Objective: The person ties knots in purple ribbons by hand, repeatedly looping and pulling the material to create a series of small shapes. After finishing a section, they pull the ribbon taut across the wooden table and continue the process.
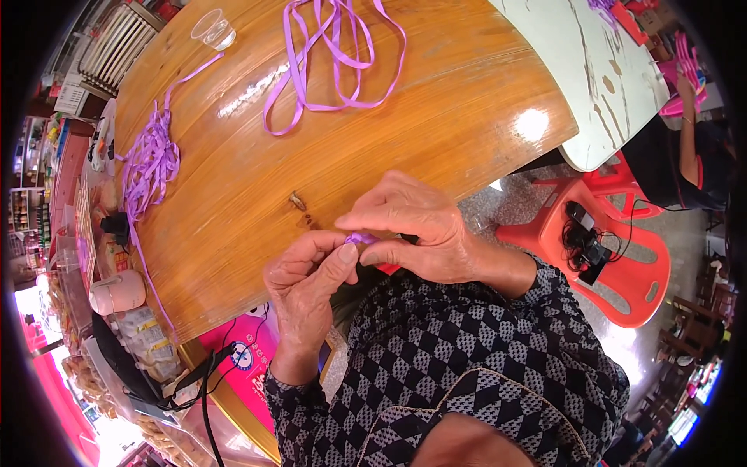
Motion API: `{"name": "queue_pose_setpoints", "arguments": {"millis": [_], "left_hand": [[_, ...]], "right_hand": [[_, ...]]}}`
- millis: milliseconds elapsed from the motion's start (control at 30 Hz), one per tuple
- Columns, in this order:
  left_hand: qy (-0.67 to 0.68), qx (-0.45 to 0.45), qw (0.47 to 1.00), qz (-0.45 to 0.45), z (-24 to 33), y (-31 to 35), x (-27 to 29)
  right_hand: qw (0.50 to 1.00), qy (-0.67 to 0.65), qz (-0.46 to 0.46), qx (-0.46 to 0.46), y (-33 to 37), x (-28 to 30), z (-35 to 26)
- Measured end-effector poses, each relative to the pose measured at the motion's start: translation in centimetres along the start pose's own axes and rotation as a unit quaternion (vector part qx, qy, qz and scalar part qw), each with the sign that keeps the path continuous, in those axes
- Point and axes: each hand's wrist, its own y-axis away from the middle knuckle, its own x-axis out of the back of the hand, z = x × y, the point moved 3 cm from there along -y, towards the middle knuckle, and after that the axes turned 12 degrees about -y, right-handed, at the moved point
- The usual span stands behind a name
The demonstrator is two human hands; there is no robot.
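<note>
Both hands meet over the near edge of the wooden table, around a small folded piece of purple ribbon [359, 238]. My left hand [305, 282] pinches it between thumb and fingertips. From the right, my right hand [426, 227] curves round the same piece, its thumb close below and its fingers above; the palm side is partly hidden. A long loose loop of purple ribbon [299, 78] lies at the far middle of the table. A tangled heap of purple ribbon [152, 159] sits at the left edge, one strand trailing down toward the near corner.
A clear plastic cup [214, 31] stands at the far left of the wooden table [467, 93]. A white marble-patterned table [591, 86] adjoins it. At right, a red plastic stool [630, 268] bears black cables. Another person [685, 148] is at far right. A pink container [118, 293] stands left.
</note>
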Motion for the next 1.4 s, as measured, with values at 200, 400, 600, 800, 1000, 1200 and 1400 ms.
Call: {"name": "queue_pose_setpoints", "arguments": {"millis": [200,400,600,800,1000,1200,1400], "left_hand": [[0.038,0.013,0.999,-0.011,-0.6,0.2,0.0],[-0.022,0.009,1.0,0.008,0.2,0.3,-0.4],[-0.063,-0.014,0.998,0.022,0.4,0.5,-0.5],[0.057,0.05,0.997,-0.003,-0.7,-0.7,0.0],[0.038,0.06,0.997,-0.004,-1.0,-1.0,0.0],[0.077,0.06,0.995,0.006,-1.4,-1.2,0.4],[0.099,0.059,0.993,0.013,-1.7,-1.2,0.3]], "right_hand": [[0.997,0.04,0.003,0.066,0.1,-0.2,0.0],[0.997,0.032,0.003,0.067,0.1,-0.1,0.1],[0.995,0.058,-0.026,0.072,-0.1,-0.5,-0.3],[0.995,-0.079,-0.056,-0.039,-0.3,-0.1,0.4],[0.992,-0.062,-0.097,-0.05,-1.3,0.3,0.1],[0.99,-0.076,-0.115,-0.014,-1.2,0.2,0.7],[0.99,-0.111,-0.075,-0.043,-0.9,0.1,1.0]]}}
